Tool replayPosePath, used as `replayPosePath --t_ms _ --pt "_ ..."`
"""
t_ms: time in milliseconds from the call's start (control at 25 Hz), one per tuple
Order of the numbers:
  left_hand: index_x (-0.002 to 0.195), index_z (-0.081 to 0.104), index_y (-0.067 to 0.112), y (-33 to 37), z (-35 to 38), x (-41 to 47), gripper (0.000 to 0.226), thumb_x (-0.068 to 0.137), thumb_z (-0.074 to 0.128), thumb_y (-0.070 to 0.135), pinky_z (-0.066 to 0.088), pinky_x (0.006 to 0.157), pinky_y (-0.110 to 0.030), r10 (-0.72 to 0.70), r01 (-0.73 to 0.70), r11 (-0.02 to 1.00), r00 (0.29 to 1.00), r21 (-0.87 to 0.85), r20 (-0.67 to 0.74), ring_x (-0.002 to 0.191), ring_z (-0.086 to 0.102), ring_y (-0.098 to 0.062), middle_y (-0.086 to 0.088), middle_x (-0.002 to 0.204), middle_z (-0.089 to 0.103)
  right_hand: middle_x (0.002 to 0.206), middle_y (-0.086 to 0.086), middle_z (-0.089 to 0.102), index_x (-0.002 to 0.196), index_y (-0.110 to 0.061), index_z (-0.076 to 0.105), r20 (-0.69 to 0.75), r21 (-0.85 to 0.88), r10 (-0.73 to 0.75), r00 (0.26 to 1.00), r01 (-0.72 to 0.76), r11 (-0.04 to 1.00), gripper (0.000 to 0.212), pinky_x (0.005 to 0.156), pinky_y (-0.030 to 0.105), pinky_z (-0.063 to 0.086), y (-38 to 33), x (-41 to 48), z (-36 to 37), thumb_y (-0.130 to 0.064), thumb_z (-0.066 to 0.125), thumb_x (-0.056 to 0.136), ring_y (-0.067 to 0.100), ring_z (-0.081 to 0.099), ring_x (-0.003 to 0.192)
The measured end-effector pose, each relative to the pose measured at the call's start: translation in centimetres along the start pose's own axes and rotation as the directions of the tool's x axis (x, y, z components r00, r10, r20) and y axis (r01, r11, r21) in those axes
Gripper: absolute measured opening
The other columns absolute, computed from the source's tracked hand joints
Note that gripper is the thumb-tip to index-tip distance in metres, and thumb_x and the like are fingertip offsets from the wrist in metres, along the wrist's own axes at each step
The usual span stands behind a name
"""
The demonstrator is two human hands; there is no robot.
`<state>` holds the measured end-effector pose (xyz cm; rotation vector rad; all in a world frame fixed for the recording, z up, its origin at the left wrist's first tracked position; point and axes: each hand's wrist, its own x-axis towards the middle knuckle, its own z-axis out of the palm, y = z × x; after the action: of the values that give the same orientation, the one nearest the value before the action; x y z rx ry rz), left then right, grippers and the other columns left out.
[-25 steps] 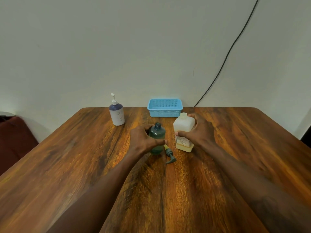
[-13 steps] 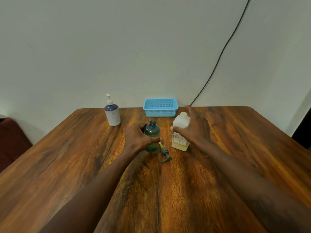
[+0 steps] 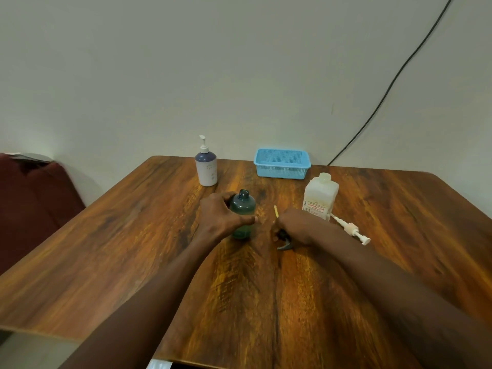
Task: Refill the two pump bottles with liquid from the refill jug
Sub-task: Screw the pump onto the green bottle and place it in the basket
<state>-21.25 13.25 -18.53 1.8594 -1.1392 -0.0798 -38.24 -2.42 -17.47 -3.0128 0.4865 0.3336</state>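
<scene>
A dark green bottle [image 3: 242, 207] stands upright mid-table with its neck uncovered; my left hand [image 3: 221, 217] wraps around its left side. My right hand [image 3: 295, 227] is closed on the green pump head [image 3: 285, 245], which lies on the table with its yellowish tube [image 3: 276, 211] sticking out toward the back. The white refill jug [image 3: 320, 195] stands upright just behind my right hand, untouched. A white pump [image 3: 351, 230] lies flat to the jug's right. The white and blue pump bottle [image 3: 206, 166] stands at the back left with its pump on.
A light blue mesh basket [image 3: 282, 163] sits at the table's [image 3: 266, 302] far edge against the wall. A black cable [image 3: 386, 94] runs up the wall at right. A dark red seat [image 3: 32, 198] is beyond the left table edge.
My right hand let go of the refill jug and came down onto the green pump head. The view shifted, so the white pump by the jug now shows. My left hand stays on the green bottle.
</scene>
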Motion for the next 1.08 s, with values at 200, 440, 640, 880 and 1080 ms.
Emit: replayPosePath --t_ms 200,440,640,880,1080 --pt "0.121 0.072 0.018 -0.5 -0.6 -0.6 0.068 0.061 0.094 0.042 0.051 0.076 -0.01 -0.01 0.01 1.0 1.0 -0.009 -0.023 0.093 0.065 0.003 0.008 0.112 0.074 0.115 -0.002 0.072 0.122 -0.025 0.072 -0.236 0.211 0.069 0.969 -0.019 0.977 0.036 0.091 0.034 0.056 0.4 0.6 -0.9 -0.021 0.076 0.087 0.014 0.066 0.103" --pt "0.121 0.071 0.02 -0.1 0.0 -1.0 0.067 0.061 0.095 0.038 0.043 0.071 -0.006 -0.053 0.053 0.999 0.998 0.002 -0.022 0.092 0.061 0.002 0.014 0.107 0.069 0.115 -0.012 0.069 0.126 -0.018 0.07 -0.736 0.552 0.283 0.615 0.303 0.777 0.04 0.09 0.012 0.053 -2.7 -0.5 -5.2 -0.018 0.079 0.087 -0.002 0.067 0.1" --pt "0.12 0.072 0.019 0.1 0.4 -1.0 0.069 0.059 0.096 0.041 0.046 0.073 -0.008 -0.047 0.047 0.999 0.998 0.009 -0.029 0.093 0.063 -0.002 0.006 0.112 0.074 0.111 -0.016 0.068 0.127 -0.012 0.069 -0.822 0.544 0.351 0.449 0.433 0.719 0.039 0.085 0.012 0.054 -4.5 -0.8 -7.4 -0.018 0.077 0.089 -0.012 0.067 0.095" --pt "0.125 0.07 0.017 0.3 0.1 -1.1 0.073 0.06 0.095 0.04 0.045 0.078 -0.008 -0.031 0.031 0.999 0.999 0.008 -0.019 0.098 0.061 -0.002 0.006 0.116 0.072 0.113 -0.011 0.07 0.126 -0.009 0.069 -0.85 0.518 0.357 0.387 0.492 0.7 0.038 0.088 0.014 0.055 -5.3 -1.5 -8.4 -0.016 0.076 0.09 -0.009 0.068 0.098" --pt "0.126 0.07 0.018 1.2 -0.3 -1.5 0.075 0.059 0.096 0.041 0.044 0.077 -0.005 0.009 -0.011 1.0 0.998 -0.023 -0.065 0.093 0.06 0.005 0.012 0.113 0.071 0.115 -0.003 0.074 0.125 -0.01 0.071 -0.797 0.554 0.28 0.535 0.463 0.692 0.039 0.092 0.032 0.06 -5.5 -1.4 -7.8 -0.016 0.078 0.088 0.005 0.072 0.1"
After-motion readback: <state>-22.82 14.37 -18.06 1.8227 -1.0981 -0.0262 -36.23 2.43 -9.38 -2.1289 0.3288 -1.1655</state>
